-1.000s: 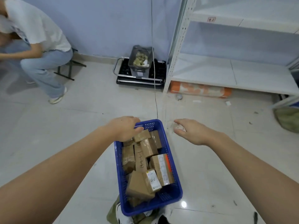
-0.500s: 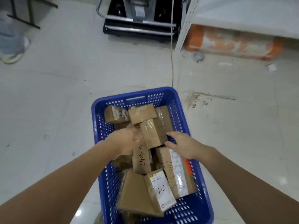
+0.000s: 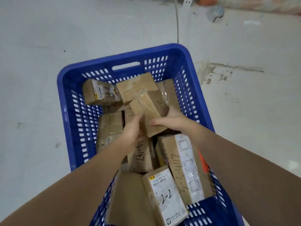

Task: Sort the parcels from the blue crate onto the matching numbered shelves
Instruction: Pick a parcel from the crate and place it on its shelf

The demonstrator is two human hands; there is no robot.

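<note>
Head view — taped parcel between both hands' fingers.

Both forearms are bare right to the lower frame edge, with no sleeve, glove, watch or ring showing on the left hand or the right hand, and short unpainted nails on the fingers.

You are looking into a blue crate with slotted lattice walls. You are seeing brown cardboard parcels; one box is showing a white label with black "2-2", another black handwriting and an orange edge. Floor is showing pale grey.
</note>
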